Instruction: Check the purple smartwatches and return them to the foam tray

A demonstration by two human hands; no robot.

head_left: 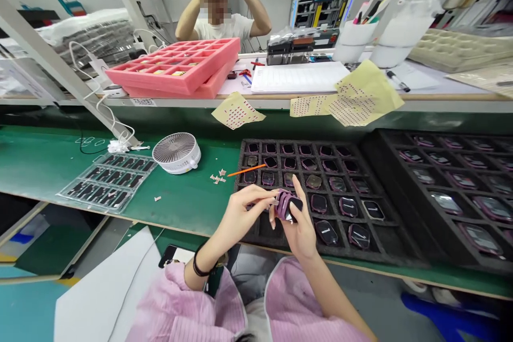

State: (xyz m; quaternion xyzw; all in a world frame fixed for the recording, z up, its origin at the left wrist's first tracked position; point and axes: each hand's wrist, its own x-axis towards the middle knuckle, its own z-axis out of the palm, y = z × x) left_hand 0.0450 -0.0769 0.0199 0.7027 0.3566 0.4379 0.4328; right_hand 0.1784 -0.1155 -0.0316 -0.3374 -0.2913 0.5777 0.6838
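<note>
My right hand (300,227) is wrapped round a small stack of purple-framed smartwatch bodies (285,206), its thumb on the dark face of the nearest one. From the other side, my left hand (246,208) meets the stack with thumb and forefinger pinched together at its edge. Whatever lies between those left fingertips is too small to make out. Beneath both hands is a black foam tray (272,232), with similar watch bodies in many of its compartments. An orange stick (246,170) lies across the tray's left edge.
A white fan (176,152), small pale scraps (218,177) and a clear tray of dark parts (110,181) occupy the green bench to the left. A second foam tray (449,171) stands right. Pink foam trays (180,72) sit on the shelf; a person (224,24) is beyond.
</note>
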